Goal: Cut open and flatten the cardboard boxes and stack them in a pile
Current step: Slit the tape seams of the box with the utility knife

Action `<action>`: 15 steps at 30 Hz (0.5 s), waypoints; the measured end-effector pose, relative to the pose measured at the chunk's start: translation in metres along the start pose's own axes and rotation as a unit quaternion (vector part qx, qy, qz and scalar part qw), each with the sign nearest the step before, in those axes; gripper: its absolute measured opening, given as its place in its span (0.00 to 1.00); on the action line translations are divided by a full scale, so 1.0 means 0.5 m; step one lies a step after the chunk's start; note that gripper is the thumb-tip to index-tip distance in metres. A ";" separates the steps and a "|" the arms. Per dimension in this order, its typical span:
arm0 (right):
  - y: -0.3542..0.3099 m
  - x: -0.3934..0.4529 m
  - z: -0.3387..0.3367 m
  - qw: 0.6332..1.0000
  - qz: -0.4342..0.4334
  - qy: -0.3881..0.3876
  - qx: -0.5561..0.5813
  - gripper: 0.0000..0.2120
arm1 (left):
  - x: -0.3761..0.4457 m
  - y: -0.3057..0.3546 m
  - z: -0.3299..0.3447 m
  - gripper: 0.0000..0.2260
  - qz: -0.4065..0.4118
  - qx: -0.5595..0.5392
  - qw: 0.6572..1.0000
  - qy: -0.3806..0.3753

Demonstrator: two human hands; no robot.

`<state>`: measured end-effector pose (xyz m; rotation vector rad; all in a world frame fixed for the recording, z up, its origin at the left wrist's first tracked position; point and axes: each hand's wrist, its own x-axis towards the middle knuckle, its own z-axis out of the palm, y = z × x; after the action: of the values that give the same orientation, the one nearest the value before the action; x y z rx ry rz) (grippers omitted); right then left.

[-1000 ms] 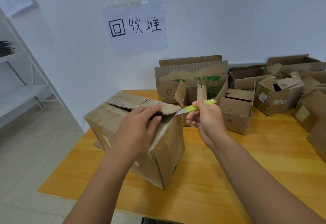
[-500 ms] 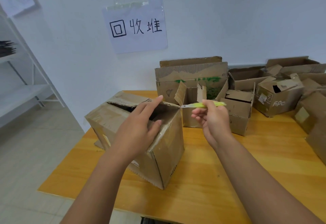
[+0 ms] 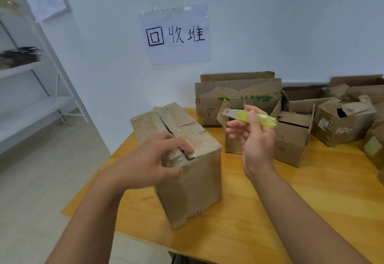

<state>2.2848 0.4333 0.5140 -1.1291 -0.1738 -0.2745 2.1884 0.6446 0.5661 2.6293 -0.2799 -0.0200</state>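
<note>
At the frame's centre a taped cardboard box stands on the wooden table, its top flaps slit, contents hidden. My left hand curls over its near top edge. Right of it, my right hand holds up a yellow-green utility knife. Opened boxes crowd the upper right.

Illumination is even, cool and diffuse; the source is not visible. The wall carries a bluish cast. Shadows are soft and faint on the table. Mild glare shows on tape on the near box. The knife is motion-blurred. Wide-angle distortion bends the shelving at the left edge. Overall sharpness is soft.
</note>
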 end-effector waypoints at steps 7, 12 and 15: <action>0.069 -0.061 0.059 0.951 -0.008 -0.253 -0.178 0.17 | -0.050 0.009 -0.033 0.16 -0.059 0.020 0.998 -0.019; 0.094 -0.114 0.072 0.961 -0.049 -0.217 -0.162 0.17 | -0.021 0.064 0.055 0.41 -0.211 0.149 0.962 0.089; 0.100 -0.123 0.078 0.961 -0.048 -0.215 -0.167 0.18 | -0.021 0.058 0.060 0.43 -0.231 0.200 0.949 0.079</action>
<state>2.2412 0.4965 0.4701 -1.5106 -0.5859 -0.1418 2.1707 0.6076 0.5534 3.0139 0.4381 0.1013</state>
